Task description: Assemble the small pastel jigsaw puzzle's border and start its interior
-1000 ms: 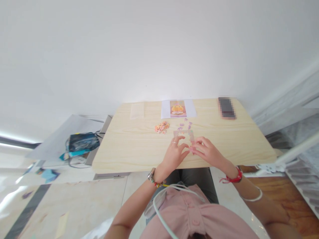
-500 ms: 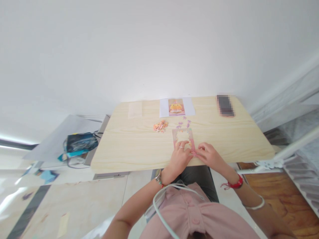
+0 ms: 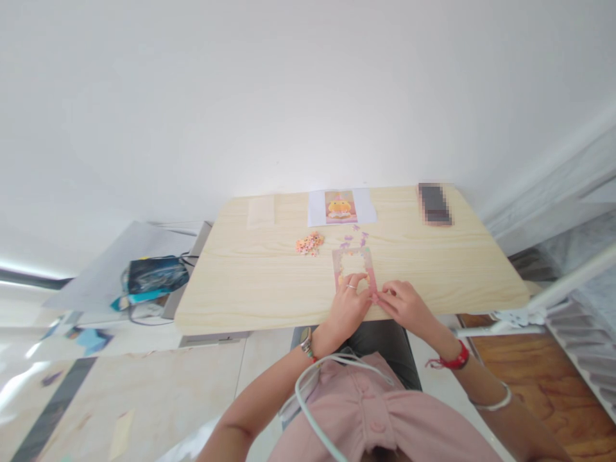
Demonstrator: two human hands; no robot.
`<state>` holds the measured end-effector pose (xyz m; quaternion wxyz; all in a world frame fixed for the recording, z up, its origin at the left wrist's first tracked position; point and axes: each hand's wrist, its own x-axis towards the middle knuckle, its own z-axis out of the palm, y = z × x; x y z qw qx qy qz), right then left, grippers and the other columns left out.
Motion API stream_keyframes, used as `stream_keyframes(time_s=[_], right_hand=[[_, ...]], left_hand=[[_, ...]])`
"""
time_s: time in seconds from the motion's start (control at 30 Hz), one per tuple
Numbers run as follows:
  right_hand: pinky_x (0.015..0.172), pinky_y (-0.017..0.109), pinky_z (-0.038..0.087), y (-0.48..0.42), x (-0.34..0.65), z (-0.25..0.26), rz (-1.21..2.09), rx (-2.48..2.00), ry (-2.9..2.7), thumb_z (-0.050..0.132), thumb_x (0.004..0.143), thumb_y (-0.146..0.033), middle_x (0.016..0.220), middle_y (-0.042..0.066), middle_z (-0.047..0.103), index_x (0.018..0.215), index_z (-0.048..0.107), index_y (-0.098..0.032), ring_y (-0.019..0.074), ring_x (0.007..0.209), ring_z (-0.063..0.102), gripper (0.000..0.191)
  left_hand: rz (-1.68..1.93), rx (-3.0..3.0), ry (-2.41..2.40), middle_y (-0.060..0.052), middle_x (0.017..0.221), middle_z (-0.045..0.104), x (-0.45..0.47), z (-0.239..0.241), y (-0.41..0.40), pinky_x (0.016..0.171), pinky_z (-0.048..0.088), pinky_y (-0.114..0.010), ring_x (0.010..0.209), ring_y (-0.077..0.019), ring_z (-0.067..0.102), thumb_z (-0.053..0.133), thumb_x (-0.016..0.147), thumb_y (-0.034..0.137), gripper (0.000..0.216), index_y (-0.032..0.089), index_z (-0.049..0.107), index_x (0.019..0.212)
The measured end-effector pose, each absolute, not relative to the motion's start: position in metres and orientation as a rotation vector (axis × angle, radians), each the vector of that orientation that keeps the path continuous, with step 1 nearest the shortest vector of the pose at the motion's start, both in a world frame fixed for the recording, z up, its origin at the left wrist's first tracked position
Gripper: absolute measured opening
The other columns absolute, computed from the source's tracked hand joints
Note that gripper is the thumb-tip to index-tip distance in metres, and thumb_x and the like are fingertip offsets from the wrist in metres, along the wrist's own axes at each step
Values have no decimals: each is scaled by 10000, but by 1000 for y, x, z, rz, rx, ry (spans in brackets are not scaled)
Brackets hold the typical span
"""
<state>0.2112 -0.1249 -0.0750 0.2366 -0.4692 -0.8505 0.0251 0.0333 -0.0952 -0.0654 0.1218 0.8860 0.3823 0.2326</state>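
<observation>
One jigsaw border (image 3: 338, 264), pink and patterned, flat on a pale wooden table (image 3: 231, 282) near its front edge; bare wood shows through part of the middle, orange-yellow beside the fingers.

One left hand (image 3: 348, 307), over the border's lower part, fingers loosely bent and apart, thumb towards the lower right corner — apparently a steadying hold.

One right hand (image 3: 404, 307), at that corner, thumb and fingertips drawn close at a pink piece (image 3: 375, 298); whether pinched or merely pressed cannot be told.

Several purple pieces (image 3: 348, 238), loose, just beyond the border; perhaps grouped by colour, within easy reach.

One heap of orange and pink pieces (image 3: 310, 244), left of these, seemingly set aside to leave working room.

One printed sheet (image 3: 341, 207) with a yellow figure, at the back, upright to the viewer, likely for looking at.

One dark phone (image 3: 435, 204), back right, screen pixelated. One pale rectangle (image 3: 260, 212), back left — sheet or packet, unclear.

Hidden: the border's lower edge, under the left hand; individual piece outlines, too small to make out
</observation>
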Motion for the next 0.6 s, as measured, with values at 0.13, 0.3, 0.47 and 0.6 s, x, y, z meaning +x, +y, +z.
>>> stream_keyframes(time_s=[0.13,0.3,0.47,0.6], right_hand=[[692,307,363,-125,211,-77,-14,-1276,-2347,451,862,-247,812,65,568,861,631,-170,152,746,483,196],[695,304,346,-127,211,-76,-101,-1267,-2397,461,859,-217,822,65,574,885,629,-160,154,766,481,179],[687,299,343,-129,209,-76,-144,-1249,-2401,456,861,-197,829,67,578,916,625,-166,152,754,473,180],[690,304,342,-129,207,-77,-161,-1247,-2404,449,863,-187,816,66,576,846,627,-168,154,747,475,180]], left_hand=[[669,2589,1115,-95,1143,461,34,-66,-95,928,379,-459,1089,-247,402,535,776,171,77,179,609,798],[658,2623,1124,-89,1151,457,33,-68,-94,931,377,-454,1095,-246,391,532,779,182,90,182,620,793],[637,2621,1130,-88,1157,457,33,-69,-94,939,364,-466,1101,-245,383,524,782,179,99,183,623,782],[602,2613,1133,-90,1158,459,32,-66,-94,941,354,-485,1093,-245,392,509,787,174,113,181,619,765]])
